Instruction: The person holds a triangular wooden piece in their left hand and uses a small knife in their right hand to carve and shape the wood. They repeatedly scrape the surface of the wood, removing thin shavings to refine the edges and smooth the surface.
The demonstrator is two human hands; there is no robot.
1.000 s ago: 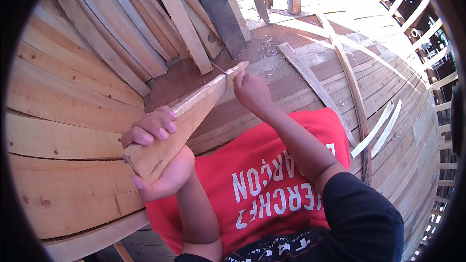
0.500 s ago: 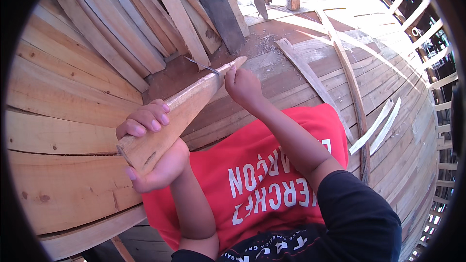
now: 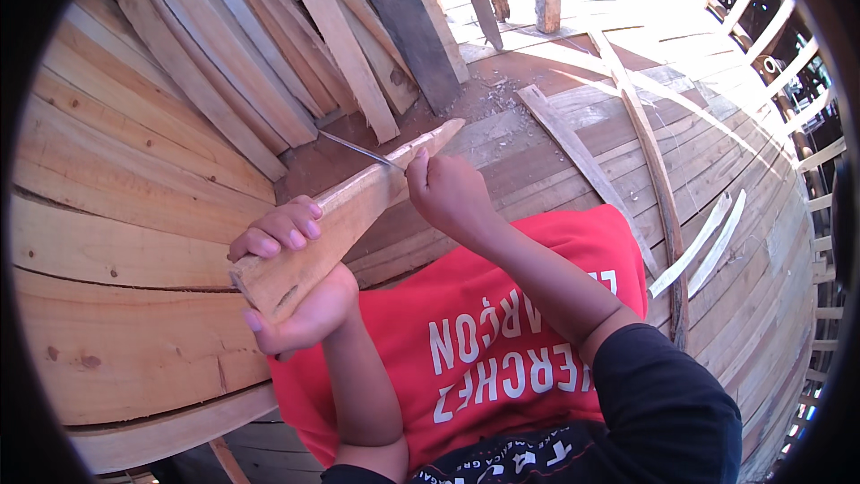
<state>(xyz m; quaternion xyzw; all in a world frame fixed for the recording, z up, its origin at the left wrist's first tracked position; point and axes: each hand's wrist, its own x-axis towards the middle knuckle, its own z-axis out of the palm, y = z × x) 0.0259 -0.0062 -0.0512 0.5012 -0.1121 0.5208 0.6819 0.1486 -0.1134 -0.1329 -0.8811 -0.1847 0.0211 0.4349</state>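
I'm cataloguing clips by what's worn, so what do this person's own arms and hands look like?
The left hand and right hand are bare and ungloved. The forearms are uncovered too. The right sleeve is short, dark and plain; of the left sleeve, only a dark strip shows.

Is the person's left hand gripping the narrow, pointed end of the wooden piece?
No, the left hand grips the wide end of the wooden piece.
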